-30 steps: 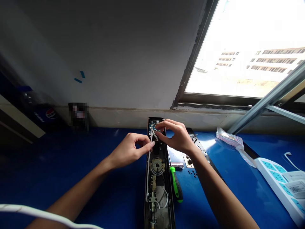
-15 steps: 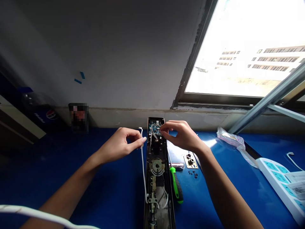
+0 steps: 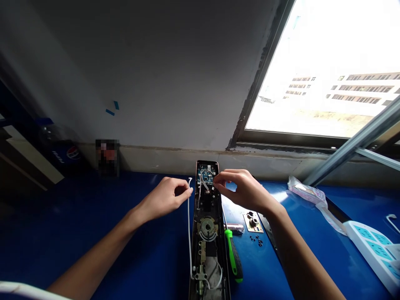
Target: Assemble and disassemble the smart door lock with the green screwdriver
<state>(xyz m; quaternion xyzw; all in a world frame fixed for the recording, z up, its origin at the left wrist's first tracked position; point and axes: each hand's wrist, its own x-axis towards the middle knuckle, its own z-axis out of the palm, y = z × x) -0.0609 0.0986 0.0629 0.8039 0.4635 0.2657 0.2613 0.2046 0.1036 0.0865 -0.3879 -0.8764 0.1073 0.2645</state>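
A long narrow black housing, apparently an opened door lock (image 3: 205,205), lies lengthwise before me. Its blue circuit board (image 3: 206,178) sits at the far end, with thin wires looping over it. My left hand (image 3: 168,198) pinches a white cable (image 3: 189,229) between thumb and forefinger, left of the housing; the cable's small plug sticks up above the fingertips. At the board's right edge, the thumb and fingers of my right hand (image 3: 239,187) come together. Whatever they grip, if anything, is hidden.
Right of the housing lie a green-and-black screwdriver (image 3: 234,258), a square metal plate (image 3: 253,222) and several small black screws (image 3: 259,240). Farther right are a plastic-wrapped packet (image 3: 304,189) and a white power strip (image 3: 354,227). A Pepsi bottle (image 3: 64,154) stands back left.
The view has shifted slightly, so everything sits a little lower. My left hand still pinches the white cable, and my right hand stays by the circuit board.
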